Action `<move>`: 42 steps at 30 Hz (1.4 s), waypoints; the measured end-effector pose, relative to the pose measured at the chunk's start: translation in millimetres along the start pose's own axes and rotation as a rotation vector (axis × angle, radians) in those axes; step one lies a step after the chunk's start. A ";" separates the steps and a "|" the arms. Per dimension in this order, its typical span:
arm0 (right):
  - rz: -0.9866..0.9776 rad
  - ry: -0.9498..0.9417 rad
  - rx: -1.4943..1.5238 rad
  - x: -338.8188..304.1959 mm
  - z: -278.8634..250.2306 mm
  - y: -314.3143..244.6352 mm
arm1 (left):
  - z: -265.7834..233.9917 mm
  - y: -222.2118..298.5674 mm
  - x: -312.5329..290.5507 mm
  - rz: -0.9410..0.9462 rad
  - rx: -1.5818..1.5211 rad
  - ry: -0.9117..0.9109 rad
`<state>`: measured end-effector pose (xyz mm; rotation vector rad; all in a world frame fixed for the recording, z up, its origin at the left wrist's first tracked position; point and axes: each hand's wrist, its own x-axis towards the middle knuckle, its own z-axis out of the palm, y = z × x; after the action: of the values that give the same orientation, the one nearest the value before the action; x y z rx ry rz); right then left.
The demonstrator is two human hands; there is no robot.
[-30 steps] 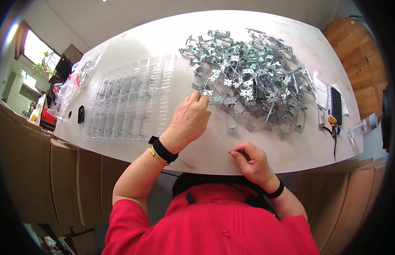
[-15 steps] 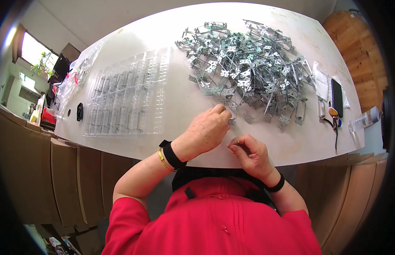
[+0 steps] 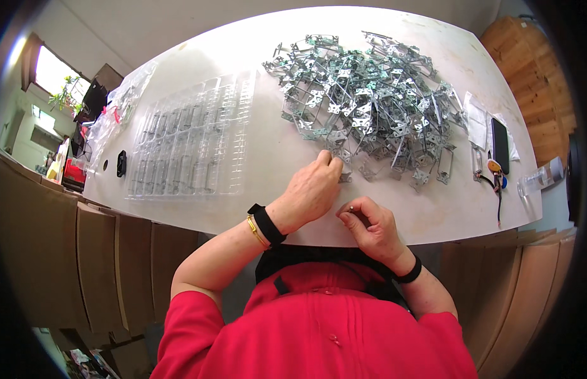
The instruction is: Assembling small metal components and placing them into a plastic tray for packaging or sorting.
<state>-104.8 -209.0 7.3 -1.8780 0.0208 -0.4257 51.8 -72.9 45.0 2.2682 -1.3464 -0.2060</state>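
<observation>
Two bare hands are over the pale worktop (image 3: 432, 218) in the head view. From where I stand, the left hand (image 3: 309, 192) reaches the near edge of a big heap of metal brackets (image 3: 369, 101), its fingers bunched together; I can't tell whether they grip one. The right hand (image 3: 374, 232), nearer the body, is curled, thumb and forefinger pinching a small piece (image 3: 351, 209) (mostly hidden, so I can't name it). Left of the heap lies a clear plastic tray (image 3: 242, 126) with metal parts in its compartments; a black phone (image 3: 500, 145) lies to the right.
</observation>
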 end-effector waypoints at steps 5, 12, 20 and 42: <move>-0.005 -0.001 0.017 0.9 0.0 -1.7 | 8.2 -2.5 5.1 -0.032 0.044 -0.046; 0.031 -0.022 0.035 0.1 -1.4 -3.8 | 9.8 -1.1 2.6 0.018 0.125 0.033; -0.007 0.006 0.055 -0.1 0.2 -0.1 | -6.3 4.9 -18.9 0.071 0.194 0.060; 0.023 0.039 0.082 -2.5 4.9 5.7 | -12.5 7.2 -97.3 -0.178 -0.010 0.283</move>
<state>-104.6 -205.9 0.0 -1.7874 0.0503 -0.4409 1.9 11.8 48.0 2.3061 -0.9994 0.0491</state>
